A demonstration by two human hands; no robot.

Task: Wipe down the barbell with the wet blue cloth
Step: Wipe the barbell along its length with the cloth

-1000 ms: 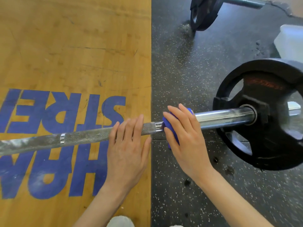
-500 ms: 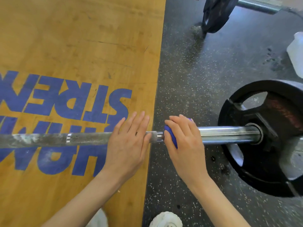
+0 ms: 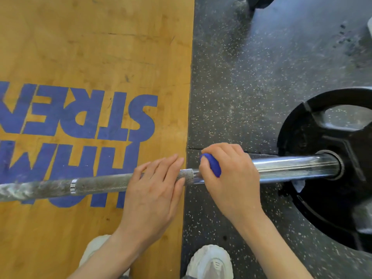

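Observation:
The barbell [image 3: 96, 185] lies across the floor from left to right, its knurled shaft dusted with white chalk at the left. Its shiny sleeve [image 3: 291, 168] runs into a black weight plate [image 3: 326, 178] on the right. My right hand [image 3: 231, 178] grips the blue cloth [image 3: 212, 165] wrapped around the bar where the shaft meets the sleeve. Most of the cloth is hidden under my fingers. My left hand [image 3: 155, 190] rests flat on the knurled shaft just left of it, fingers straight.
A wooden platform [image 3: 90, 47] with blue lettering covers the left half, speckled black rubber flooring [image 3: 261, 77] the right. My white shoes [image 3: 211, 262] show at the bottom edge. Another dark plate [image 3: 259, 3] sits at the top.
My right hand's fingers have curled more tightly around the cloth on the bar. The left hand stays flat on the shaft. The camera has moved closer and lower.

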